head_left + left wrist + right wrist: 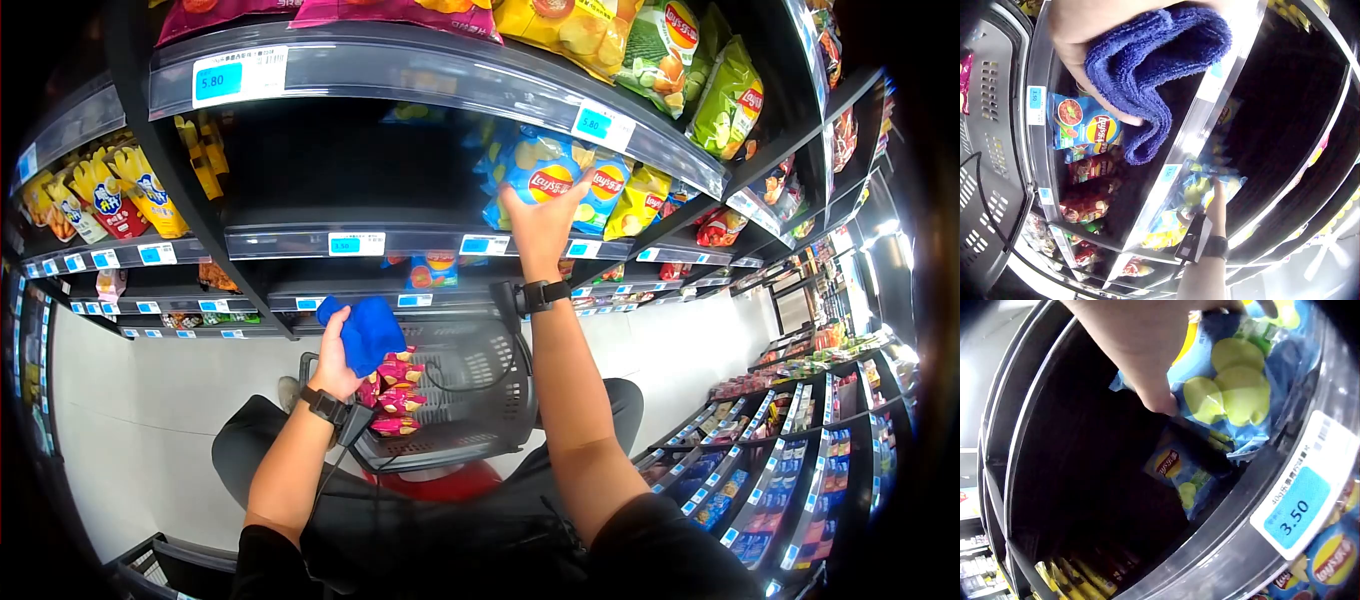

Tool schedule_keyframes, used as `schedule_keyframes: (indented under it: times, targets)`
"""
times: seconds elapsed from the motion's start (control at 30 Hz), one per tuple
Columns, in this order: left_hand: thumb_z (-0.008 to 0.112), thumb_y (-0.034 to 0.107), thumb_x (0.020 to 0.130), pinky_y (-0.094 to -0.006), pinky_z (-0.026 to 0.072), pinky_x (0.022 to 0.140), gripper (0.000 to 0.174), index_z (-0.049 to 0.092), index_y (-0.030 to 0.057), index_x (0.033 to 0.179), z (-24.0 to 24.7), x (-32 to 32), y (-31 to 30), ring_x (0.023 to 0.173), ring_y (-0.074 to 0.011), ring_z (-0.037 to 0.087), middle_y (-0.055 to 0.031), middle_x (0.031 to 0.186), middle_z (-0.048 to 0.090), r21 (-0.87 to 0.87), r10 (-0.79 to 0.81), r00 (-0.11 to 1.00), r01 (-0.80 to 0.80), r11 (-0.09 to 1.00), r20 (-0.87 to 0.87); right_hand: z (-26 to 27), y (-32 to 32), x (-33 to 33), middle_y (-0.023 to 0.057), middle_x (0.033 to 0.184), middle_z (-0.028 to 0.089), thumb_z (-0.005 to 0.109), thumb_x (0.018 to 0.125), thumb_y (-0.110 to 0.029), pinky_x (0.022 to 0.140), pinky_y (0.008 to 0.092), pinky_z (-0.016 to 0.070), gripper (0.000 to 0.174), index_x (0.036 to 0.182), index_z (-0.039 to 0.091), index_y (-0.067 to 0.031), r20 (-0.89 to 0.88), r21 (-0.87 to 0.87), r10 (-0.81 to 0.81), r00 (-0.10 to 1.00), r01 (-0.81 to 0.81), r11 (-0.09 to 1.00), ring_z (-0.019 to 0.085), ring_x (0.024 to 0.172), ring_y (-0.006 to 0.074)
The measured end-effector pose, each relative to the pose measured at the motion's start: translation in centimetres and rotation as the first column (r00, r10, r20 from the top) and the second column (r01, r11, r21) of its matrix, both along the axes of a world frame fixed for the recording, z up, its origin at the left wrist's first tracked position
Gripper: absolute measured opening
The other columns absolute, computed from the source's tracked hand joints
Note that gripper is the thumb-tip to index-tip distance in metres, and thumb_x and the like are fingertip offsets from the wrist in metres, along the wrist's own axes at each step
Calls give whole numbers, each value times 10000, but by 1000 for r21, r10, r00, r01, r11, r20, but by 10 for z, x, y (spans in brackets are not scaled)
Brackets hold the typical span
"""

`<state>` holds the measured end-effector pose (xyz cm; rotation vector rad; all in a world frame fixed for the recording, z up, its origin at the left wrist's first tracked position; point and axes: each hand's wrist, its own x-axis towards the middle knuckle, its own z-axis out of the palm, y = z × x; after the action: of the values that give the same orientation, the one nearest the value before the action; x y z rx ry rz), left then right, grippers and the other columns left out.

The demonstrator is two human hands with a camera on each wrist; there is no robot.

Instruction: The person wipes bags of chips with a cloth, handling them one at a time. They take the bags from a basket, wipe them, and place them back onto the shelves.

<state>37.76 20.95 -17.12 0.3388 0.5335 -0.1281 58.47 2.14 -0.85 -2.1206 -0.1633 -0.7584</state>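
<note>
My left hand (334,362) grips a folded blue terry cloth (368,335) above the shopping basket. In the left wrist view the cloth (1132,69) hangs in loose folds from the fingers. My right hand (543,228) reaches into the shelf and grips a blue bag of potato chips (532,170) near the shelf's front edge. The right wrist view shows the thumb on one side of the bag (1229,381), with fingers over its top. Another blue chip bag (607,185) stands beside it. Deeper on the shelf, another blue bag (1179,465) lies below the hand.
A grey basket (480,405) holds several magenta snack bags (398,402). Yellow chip bags (637,203) stand right of the blue ones. A price rail (400,243) edges the shelf, and a higher shelf rail (430,78) overhangs it. Cables hang from both wrists.
</note>
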Motion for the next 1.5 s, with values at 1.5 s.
schedule_keyframes:
  times: [1.5]
  targets:
    - [557, 395, 944, -396, 513, 958, 445, 607, 60, 1233, 3, 7, 0, 1043, -257, 654, -90, 1167, 671, -93, -19, 999, 23, 995, 47, -39, 165, 89, 327, 1352, 348, 879, 605, -293, 1063, 530, 390, 1151, 1465, 187, 31, -279, 22, 87, 956, -84, 996, 413, 1227, 488]
